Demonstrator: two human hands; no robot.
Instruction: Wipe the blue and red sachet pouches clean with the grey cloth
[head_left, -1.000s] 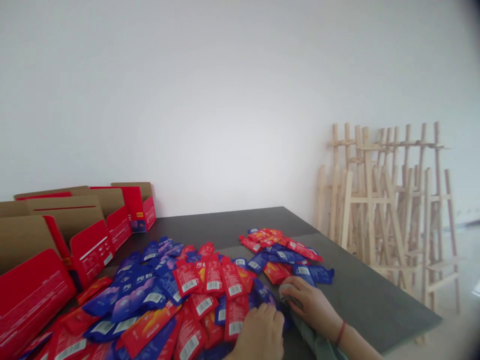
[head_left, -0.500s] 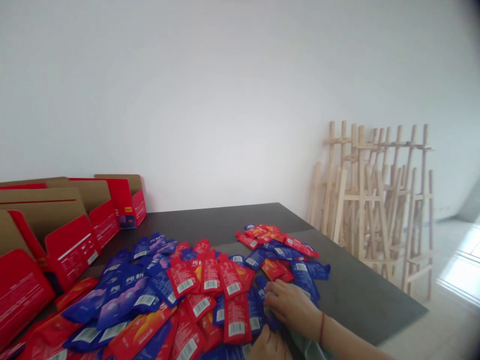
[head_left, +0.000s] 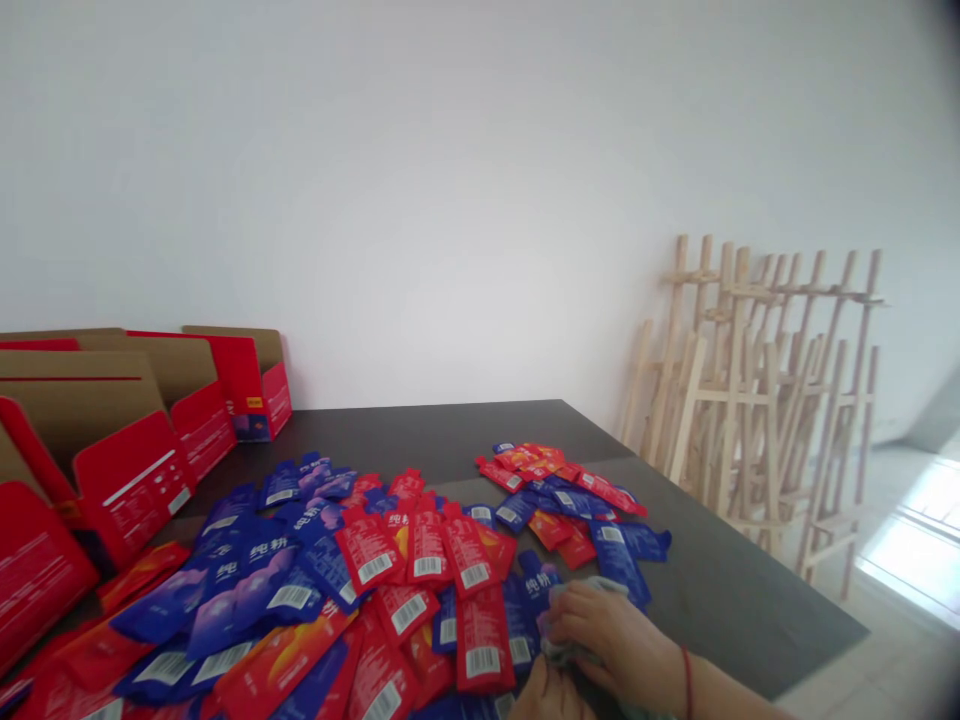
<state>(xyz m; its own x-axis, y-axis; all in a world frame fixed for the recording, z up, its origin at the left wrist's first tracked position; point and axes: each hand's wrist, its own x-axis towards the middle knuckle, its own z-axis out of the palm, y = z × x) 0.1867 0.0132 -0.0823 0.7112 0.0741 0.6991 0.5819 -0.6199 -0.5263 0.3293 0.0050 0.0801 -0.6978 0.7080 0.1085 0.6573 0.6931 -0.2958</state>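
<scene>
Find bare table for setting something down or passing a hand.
The table is bare at the back, between boxes, wall and small packet pile, and right of that pile to the edge. Crowded: front left, under big pile, and around right hand.

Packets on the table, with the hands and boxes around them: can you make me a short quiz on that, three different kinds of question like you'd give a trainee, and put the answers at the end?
1. True or false: the open red boxes stand on the right side of the view.
2. Multiple choice: what is bunched under the right hand?
A) a box flap
B) a wooden easel
C) a grey-green cloth
3. Fill in the blank: the packets are mainly either red or ____.

Key: 1 false, they are on the left; 2 C; 3 blue.
</scene>
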